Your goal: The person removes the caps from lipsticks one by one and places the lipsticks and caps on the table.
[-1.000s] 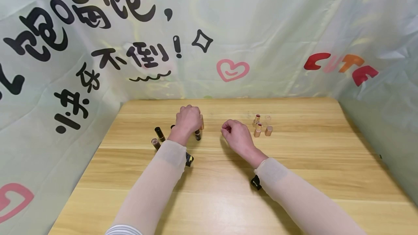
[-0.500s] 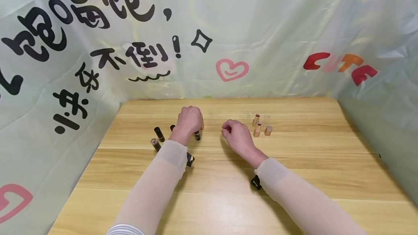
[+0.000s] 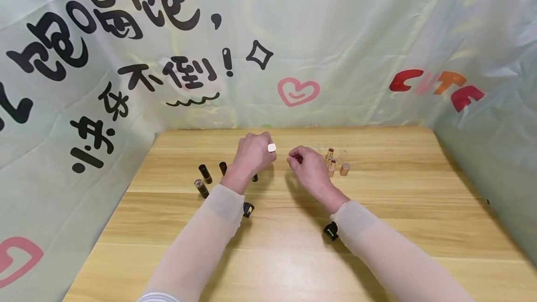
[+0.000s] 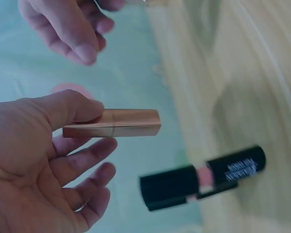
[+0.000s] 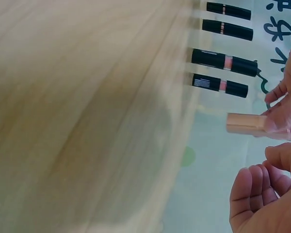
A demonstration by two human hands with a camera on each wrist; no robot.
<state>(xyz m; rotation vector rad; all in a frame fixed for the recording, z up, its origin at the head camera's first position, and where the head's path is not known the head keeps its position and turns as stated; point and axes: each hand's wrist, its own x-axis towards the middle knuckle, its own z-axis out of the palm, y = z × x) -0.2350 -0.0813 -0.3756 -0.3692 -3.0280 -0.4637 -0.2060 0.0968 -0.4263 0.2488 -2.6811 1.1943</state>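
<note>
My left hand (image 3: 251, 155) pinches a closed rose-gold lipstick (image 4: 136, 122) between thumb and fingers, lifted above the table. In the head view only the pale end of this lipstick shows past the fingers. My right hand (image 3: 309, 167) hovers close to the right of it, fingers loosely curled and holding nothing; the two hands are apart. Just behind the right hand stand two uncapped rose-gold lipsticks, one farther back (image 3: 330, 154) and one nearer (image 3: 333, 166), partly covered by the hand. Beside them are a rose-gold cap (image 3: 345, 169) and a clear cap (image 3: 343, 154).
Several black lipstick tubes stand upright at the left, among them a slim one (image 3: 205, 174), a patterned-top one (image 3: 201, 188) and one with a pink band (image 4: 169, 187). The wooden table (image 3: 377, 236) meets a printed fabric backdrop (image 3: 356, 36) at its back and sides.
My left hand has lifted the rose-gold lipstick from beside the black tubes and moved right, toward the right hand. The right hand has shifted slightly up and right.
</note>
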